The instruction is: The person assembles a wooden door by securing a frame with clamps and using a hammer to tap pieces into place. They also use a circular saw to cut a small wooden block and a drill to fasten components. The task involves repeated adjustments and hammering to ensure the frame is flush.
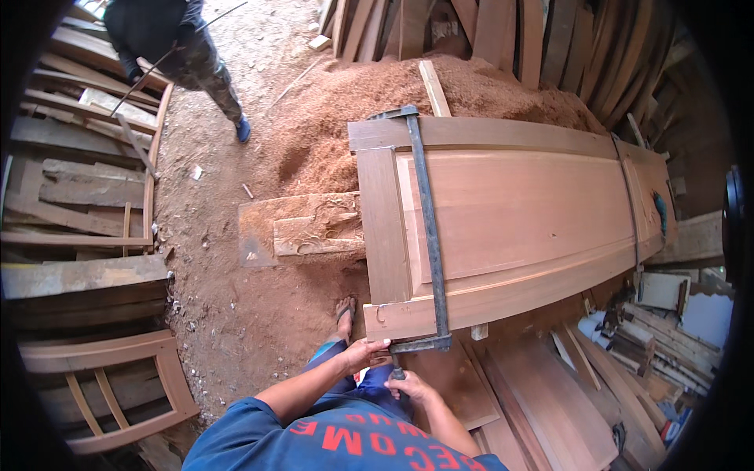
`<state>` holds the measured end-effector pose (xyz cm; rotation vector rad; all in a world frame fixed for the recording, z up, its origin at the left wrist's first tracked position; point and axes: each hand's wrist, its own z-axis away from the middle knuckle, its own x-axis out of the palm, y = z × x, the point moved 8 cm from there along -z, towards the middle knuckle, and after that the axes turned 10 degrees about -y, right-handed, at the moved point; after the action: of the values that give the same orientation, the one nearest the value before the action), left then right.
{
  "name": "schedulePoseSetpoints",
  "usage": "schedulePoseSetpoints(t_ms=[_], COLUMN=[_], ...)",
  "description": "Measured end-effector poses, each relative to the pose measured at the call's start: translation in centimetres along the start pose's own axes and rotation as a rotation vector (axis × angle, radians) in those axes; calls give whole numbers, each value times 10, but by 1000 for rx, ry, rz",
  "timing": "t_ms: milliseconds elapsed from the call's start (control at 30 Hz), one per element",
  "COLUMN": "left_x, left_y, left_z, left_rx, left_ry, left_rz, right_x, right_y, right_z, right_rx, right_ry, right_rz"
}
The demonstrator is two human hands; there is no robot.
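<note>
Beside sawdust (pixel 334 157), door (pixel 510 212) lengthwise rightward, left fingers (pixel 378 346) holding clamp (pixel 428 220), right fingers (pixel 405 385) gripping handle (pixel 398 373)

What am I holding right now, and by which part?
The clamp: your right hand grips its handle. Your left hand is at the clamp's near end; whether it grips is unclear.

"What's at lower centre?"
"The right hand (pixel 410 387) grips the handle (pixel 398 372) of a long clamp (pixel 430 235); the left hand (pixel 364 355) touches the clamp's lower end."
"And the clamp?"
"It spans a panelled door (pixel 518 208), right of centre."
"Upper left?"
"Another person (pixel 151 31), holding a thin rod (pixel 163 59)."
</note>
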<state>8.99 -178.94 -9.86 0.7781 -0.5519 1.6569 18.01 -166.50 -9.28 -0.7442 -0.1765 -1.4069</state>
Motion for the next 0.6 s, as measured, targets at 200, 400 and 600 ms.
schedulePoseSetpoints(t_ms=[200,400,600], left_x=[-2,-10,-4], left_y=[-4,-33,-46], left_z=[4,7,6], left_rx=[-241,-363,-397], left_ry=[-67,-127,-107], left_rz=[-372,-529,-619], right_x=[-1,34,6], right_y=[-3,-33,-14], right_z=[5,52,32], right_rx=[-10,-8,-274], right_ry=[88,947,771], right_rz=[-2,623,565])
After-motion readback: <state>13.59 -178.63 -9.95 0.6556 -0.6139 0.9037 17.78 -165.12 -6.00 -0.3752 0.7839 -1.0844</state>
